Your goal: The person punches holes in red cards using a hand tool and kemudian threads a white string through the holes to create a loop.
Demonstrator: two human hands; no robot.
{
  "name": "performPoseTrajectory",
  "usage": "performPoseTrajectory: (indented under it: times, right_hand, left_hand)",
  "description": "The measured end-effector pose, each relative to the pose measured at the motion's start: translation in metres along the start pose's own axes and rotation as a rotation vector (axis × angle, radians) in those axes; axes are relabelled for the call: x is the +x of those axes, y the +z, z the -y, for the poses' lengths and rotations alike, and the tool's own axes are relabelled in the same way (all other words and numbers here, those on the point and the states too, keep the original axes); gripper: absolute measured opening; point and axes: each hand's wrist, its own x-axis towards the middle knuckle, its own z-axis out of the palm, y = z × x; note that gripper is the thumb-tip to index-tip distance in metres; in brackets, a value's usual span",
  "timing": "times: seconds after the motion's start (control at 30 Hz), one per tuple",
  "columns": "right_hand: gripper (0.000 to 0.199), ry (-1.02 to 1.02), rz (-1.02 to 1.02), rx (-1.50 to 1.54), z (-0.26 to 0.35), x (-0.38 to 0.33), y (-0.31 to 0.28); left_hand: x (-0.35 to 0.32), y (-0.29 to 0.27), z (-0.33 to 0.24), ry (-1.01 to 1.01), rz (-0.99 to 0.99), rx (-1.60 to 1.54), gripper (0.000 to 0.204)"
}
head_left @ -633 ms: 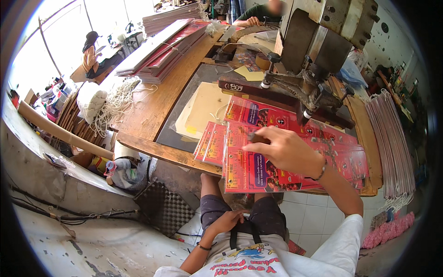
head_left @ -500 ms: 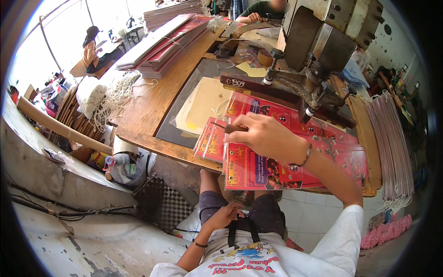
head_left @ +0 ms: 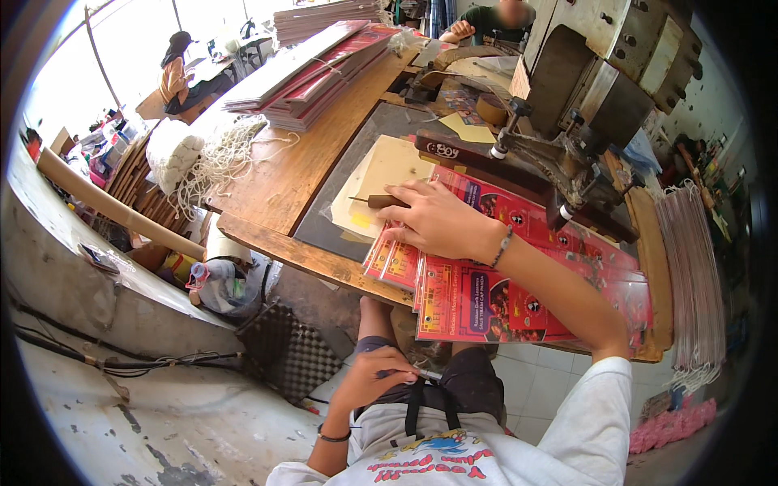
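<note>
- An awl [head_left: 386,201] is pinched by the right hand [head_left: 444,219].
- Whether the left hand [head_left: 376,379] is closed cannot be told.
- Blurred items [head_left: 220,279] are held in a clear bag [head_left: 235,306].

red printed sheets [head_left: 510,316] partly hidden under right forearm [head_left: 563,293], co-worker's head [head_left: 513,14] blurred, machine [head_left: 620,97] cut off above

My spike tool's [head_left: 382,202] brown-handled, thin tip pointing left over the cream board [head_left: 395,166]. My glossy red sheets [head_left: 519,304] are kinda overlapped, mostly right of it.
</note>
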Motion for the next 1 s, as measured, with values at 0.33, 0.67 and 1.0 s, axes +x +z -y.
performPoseTrajectory:
  times: [0.33,0.67,1.0]
  right_hand:
    - [0.040,0.226,0.284,0.900,0.105,-0.059,-0.071]
    - [0.018,0.416,0.294,0.955,0.104,-0.106,-0.114]
    - [0.011,0.569,0.053,0.749,0.076,-0.177,-0.160]
  left_hand:
    - [0.025,-0.011,-0.064,0.440,-0.503,-0.085,0.023]
    - [0.044,-0.011,-0.065,0.401,-0.761,-0.160,0.016]
    - [0.021,-0.040,-0.010,0.084,-1.041,-0.639,0.019]
